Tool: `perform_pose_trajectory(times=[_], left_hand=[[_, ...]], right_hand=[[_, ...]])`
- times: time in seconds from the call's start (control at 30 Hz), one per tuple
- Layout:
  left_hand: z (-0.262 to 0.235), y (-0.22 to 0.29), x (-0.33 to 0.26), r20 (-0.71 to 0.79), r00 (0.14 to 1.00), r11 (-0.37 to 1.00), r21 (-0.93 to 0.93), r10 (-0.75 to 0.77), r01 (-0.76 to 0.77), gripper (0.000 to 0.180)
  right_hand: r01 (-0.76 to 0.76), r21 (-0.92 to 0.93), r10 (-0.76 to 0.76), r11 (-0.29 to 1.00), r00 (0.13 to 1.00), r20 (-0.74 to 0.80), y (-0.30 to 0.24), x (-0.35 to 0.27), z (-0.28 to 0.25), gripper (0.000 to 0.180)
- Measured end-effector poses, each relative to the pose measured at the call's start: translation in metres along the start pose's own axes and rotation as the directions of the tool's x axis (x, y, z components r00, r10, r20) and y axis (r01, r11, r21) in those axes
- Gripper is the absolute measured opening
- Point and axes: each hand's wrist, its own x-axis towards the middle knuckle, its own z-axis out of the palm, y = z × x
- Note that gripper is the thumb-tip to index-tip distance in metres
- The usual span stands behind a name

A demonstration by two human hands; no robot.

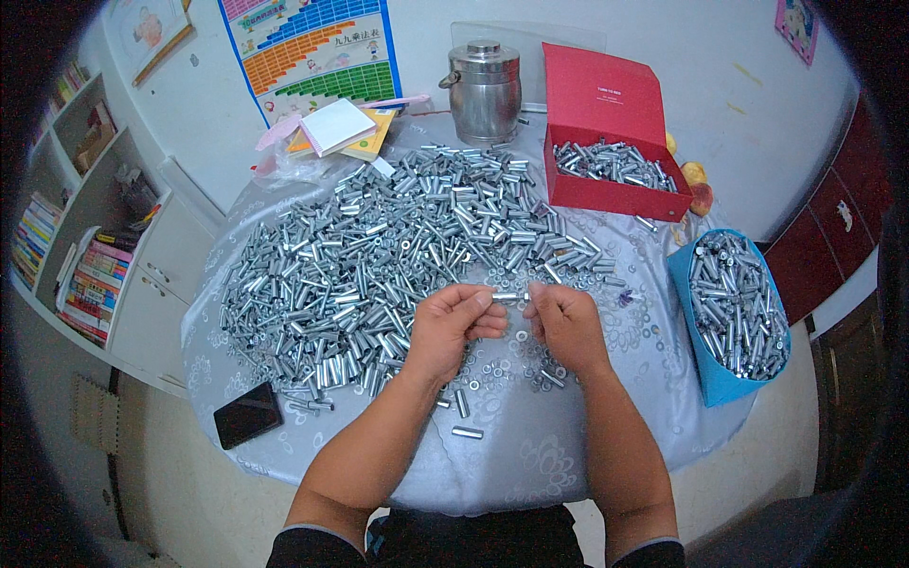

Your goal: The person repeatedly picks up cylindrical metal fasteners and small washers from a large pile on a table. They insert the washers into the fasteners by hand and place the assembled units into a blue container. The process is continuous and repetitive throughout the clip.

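My left hand [456,327] and my right hand [566,322] meet over the table's front middle, both pinching one short silver metal sleeve [508,297] held level between the fingertips. A large heap of similar silver sleeves and bolts [379,256] spreads across the table behind and to the left of my hands. Small washers [522,335] and a few loose sleeves [467,432] lie on the patterned tablecloth [530,454] just under my wrists.
A red open box [606,194] holding metal parts stands at the back right. A blue bin [720,379] full of parts sits at the right edge. A black phone [247,414] lies front left. A steel pot [485,90] and booklets [336,128] stand at the back; bookshelves [85,246] at left.
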Motion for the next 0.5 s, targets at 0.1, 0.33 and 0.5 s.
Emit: perform_pose_trajectory(times=[0.1,0.33,0.5], left_hand=[[0.001,0.001,0.000,0.002,1.000,1.000,-0.008,-0.003,0.003,0.020],[0.000,0.000,0.000,-0.011,1.000,1.000,0.000,-0.001,0.001,0.021],[-0.001,-0.002,0.001,0.000,1.000,1.000,0.004,-0.001,0.001,0.020]], right_hand=[[0.064,0.134,-0.053,0.989,0.995,-0.082,-0.002,-0.001,0.011,0.029],[-0.058,0.008,0.058,0.998,0.998,-0.035,-0.006,-0.003,0.003,0.036],[-0.004,0.004,0.004,1.000,0.999,-0.050,-0.005,-0.002,0.003,0.032]])
